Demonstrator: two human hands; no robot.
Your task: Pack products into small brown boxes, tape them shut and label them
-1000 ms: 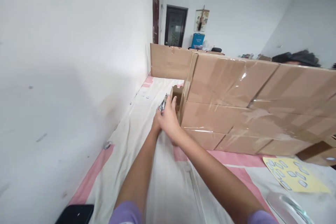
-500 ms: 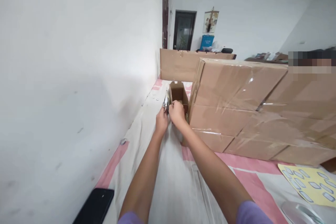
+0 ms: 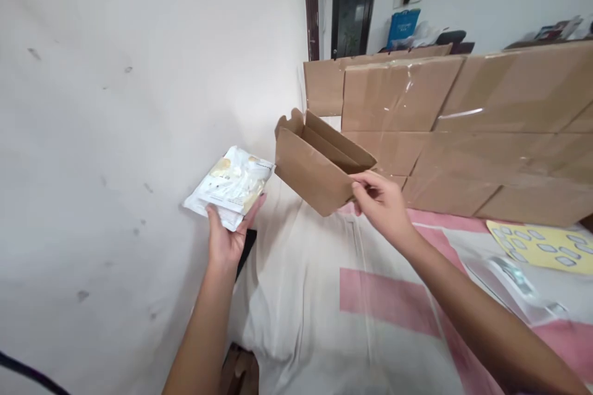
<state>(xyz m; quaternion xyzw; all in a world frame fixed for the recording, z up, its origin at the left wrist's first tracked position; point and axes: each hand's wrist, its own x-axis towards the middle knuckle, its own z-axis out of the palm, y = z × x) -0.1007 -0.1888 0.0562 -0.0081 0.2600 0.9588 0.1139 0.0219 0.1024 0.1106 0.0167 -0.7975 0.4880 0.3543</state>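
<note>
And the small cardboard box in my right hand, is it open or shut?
Open: the upper side of the cardboard box is uncovered, and its inside shows.

Left hand [image 3: 226,242] and right hand [image 3: 383,205] apart

Cloth [image 3: 319,296], white and pink. Cartons [image 3: 463,136], taped: 3 o'clock. Yellow sheet [image 3: 549,257]: between 3 and 4. White item [image 3: 516,287]: 4. Dark object [image 3: 248,248], part-hidden: 7.

Packet [image 3: 231,179] is left of the carton [image 3: 308,168], box wall [image 3: 500,95] behind it and right, sheet [image 3: 528,248] on the cloth [image 3: 306,296] way right.
</note>
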